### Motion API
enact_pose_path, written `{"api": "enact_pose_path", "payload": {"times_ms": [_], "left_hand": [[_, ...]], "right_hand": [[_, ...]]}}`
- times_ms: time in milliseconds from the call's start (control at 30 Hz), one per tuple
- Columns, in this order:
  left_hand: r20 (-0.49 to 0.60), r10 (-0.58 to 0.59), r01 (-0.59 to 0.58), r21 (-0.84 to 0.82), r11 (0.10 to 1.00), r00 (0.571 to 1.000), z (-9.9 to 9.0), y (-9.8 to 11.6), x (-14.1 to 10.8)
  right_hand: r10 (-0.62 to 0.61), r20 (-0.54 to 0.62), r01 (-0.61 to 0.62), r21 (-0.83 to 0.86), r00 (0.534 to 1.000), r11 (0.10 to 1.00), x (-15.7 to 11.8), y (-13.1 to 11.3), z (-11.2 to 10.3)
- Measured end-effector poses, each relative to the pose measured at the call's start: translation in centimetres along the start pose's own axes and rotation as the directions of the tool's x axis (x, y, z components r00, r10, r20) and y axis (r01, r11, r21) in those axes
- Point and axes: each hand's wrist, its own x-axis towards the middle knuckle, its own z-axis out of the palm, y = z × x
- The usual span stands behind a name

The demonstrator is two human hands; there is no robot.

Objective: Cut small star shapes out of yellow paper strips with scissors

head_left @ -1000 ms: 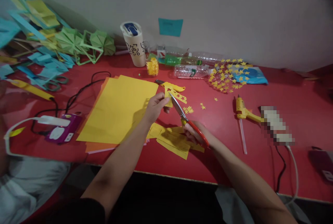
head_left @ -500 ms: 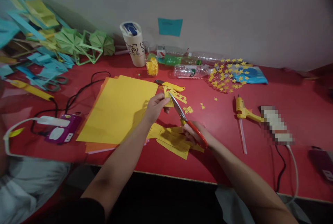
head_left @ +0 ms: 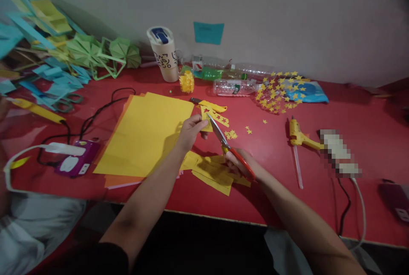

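Left hand [head_left: 192, 131], at the right edge of the paper stack [head_left: 143, 134], pinches a small yellow paper piece [head_left: 207, 127] between thumb and fingers. Right hand [head_left: 234, 162], farther right of the stack, grips the red-handled scissors [head_left: 243, 165], their blade tips at that piece; whether they are cutting into it I cannot tell. Yellow scraps [head_left: 212, 177] lie by the stack's near right corner. Small loose stars [head_left: 231, 134] dot the red tabletop [head_left: 271, 160] right of the stack, and a yellow cutter [head_left: 214, 106] lies just beyond its far right corner.
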Motion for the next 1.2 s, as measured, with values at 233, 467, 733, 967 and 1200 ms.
{"api": "enact_pose_path", "payload": {"times_ms": [233,467,733,967,1200], "left_hand": [[-0.014,-0.024,0.023,-0.023,0.999,1.0,0.06,-0.13,-0.01],[-0.004,-0.015,0.014,-0.07,0.997,1.0,0.18,0.02,0.08],[-0.014,-0.037,0.036,-0.051,0.998,0.999,0.18,-0.01,0.01],[-0.013,-0.035,0.035,-0.036,0.999,0.999,0.2,0.08,0.1],[-0.002,-0.034,0.034,-0.048,0.998,0.999,0.09,-0.06,0.05]], "right_hand": [[-0.013,0.012,0.013,-0.007,1.0,1.0,0.04,0.2,-0.11],[-0.018,0.02,0.019,-0.017,1.0,1.0,0.13,0.38,-0.24],[-0.013,0.008,0.013,-0.003,1.0,1.0,0.03,0.21,-0.2],[0.004,0.0,-0.004,0.013,1.0,1.0,0.01,0.32,-0.16],[0.037,-0.016,-0.037,0.013,0.999,0.999,-0.13,0.0,-0.09]]}}
